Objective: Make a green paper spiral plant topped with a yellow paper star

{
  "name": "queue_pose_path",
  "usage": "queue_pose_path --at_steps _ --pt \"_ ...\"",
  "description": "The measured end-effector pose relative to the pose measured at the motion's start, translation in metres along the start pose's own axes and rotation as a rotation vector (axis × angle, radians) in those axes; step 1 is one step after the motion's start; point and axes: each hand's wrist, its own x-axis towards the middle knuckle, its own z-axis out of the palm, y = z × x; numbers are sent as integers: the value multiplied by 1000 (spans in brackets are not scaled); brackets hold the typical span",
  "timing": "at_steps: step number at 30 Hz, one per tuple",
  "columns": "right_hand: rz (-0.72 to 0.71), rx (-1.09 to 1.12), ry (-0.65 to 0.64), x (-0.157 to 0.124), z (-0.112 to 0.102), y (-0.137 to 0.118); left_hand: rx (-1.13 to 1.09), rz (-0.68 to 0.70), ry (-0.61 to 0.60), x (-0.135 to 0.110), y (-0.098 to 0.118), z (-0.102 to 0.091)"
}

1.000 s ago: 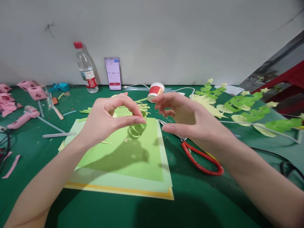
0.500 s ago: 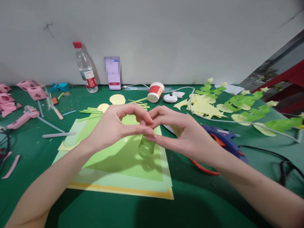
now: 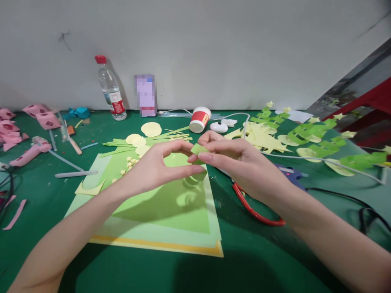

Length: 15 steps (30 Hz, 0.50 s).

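Note:
Above a stack of paper, my left hand [image 3: 161,165] and my right hand [image 3: 241,158] meet at the fingertips around a narrow green paper strip [image 3: 199,149]. My right thumb and fingers pinch its upper end. My left thumb and fingers are closed at the same strip, and a curled part hangs below the left thumb. Beneath lies a light green paper sheet [image 3: 171,211]. Small yellow paper stars [image 3: 132,162] rest on it beside my left wrist. Scissors with red handles [image 3: 256,215] lie partly under my right hand.
Yellow paper discs [image 3: 151,129] and green strips [image 3: 117,142] lie behind the stack. At right are yellow star cutouts [image 3: 262,136], zigzag green paper pieces [image 3: 311,132], a white cable [image 3: 284,155] and a blue glue gun [image 3: 290,174]. A paper cup [image 3: 200,120] and bottle [image 3: 113,95] stand behind.
My hands have drawn slightly apart, and the strip's end now shows between the fingertips. My right hand has shifted a little to the right. The small yellow stars have come into sight.

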Motion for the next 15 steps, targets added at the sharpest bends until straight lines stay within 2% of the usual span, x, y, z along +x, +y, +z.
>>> queue_pose_path --at_steps 4,9,15 --pt "49 110 21 0 -4 2 11 16 -9 -1 0 2" --pt "143 242 12 3 0 3 14 -30 11 1 -1 5" --pt "121 265 49 5 11 8 48 22 69 3 -6 13"
